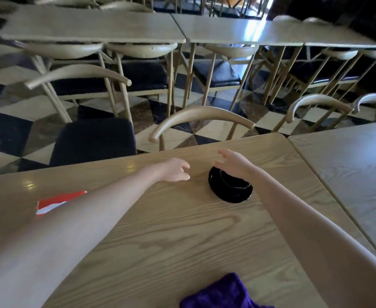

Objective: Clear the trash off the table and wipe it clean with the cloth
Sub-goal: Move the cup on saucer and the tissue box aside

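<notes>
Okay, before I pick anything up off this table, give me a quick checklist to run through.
1. Left hand free: ok, holds nothing.
2. Right hand free: ok, open over the dish.
3. Dish empty: cannot tell, too dark.
4. Trash cleared: not ok, red packet lies beside the left forearm.
5. Cloth within reach: ok, at the near edge of the table.

2 bare arms reach forward, both nearly straight. The left arm (94, 214) comes in from lower left; left hand (175, 170) palm down, fingers loosely curled, thumb close to them. The right arm (293, 210) comes in from lower right; right hand (231, 162) with fingers spread, slightly bent, thumb apart. Hands near each other, not touching.
</notes>
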The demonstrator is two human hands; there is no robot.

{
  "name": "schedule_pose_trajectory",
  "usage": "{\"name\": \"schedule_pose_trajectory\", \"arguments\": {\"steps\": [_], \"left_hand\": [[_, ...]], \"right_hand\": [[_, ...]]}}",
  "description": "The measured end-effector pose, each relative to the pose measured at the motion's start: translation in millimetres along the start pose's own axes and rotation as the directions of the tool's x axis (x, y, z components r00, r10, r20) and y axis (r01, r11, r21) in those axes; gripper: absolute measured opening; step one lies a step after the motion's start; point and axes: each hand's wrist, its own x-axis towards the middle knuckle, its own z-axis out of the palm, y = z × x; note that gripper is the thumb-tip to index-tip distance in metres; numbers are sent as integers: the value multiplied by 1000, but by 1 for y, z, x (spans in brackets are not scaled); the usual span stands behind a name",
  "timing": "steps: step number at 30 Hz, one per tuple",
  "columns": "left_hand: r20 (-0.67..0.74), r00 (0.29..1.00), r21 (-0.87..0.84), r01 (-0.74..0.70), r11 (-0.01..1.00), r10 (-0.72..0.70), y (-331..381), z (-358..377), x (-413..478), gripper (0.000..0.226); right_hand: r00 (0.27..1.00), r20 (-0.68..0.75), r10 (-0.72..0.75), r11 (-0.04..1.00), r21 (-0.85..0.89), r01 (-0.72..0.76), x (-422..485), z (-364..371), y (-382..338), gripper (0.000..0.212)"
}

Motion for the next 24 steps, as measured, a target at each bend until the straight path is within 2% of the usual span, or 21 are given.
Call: {"name": "schedule_pose_trajectory", "arguments": {"steps": [5,7,9,12,15,17,19,24], "left_hand": [[-138,987,-26,77,997,-79,-82,-30,-64,63],[-218,968,-13,125,992,-125,-122,-36,-94,71],[-248,954,-4,174,985,-169,-159,-39,-121,79],[-252,931,-97,249,964,-266,-212,-38,-152,90],[-314,838,-303,356,884,-446,-249,-34,-169,96],[-319,776,-491,356,795,-545,-262,-27,-173,95],[-325,733,-631,303,714,-598,-270,-20,-174,92],[-322,698,-768,202,607,-640,-273,-6,-173,53]], "right_hand": [[986,138,-89,987,-121,106,-4,59,-75,58],[975,180,-130,983,-105,151,-8,92,-100,47],[962,225,-157,982,-67,176,-16,128,-123,45],[943,296,-155,983,-48,177,-28,179,-155,55],[931,337,-137,980,-91,178,-34,224,-181,64],[925,354,-139,979,-90,182,-37,248,-195,65],[922,361,-142,986,-31,164,-39,267,-204,57],[960,252,-121,984,159,82,-42,293,-209,31]]}}
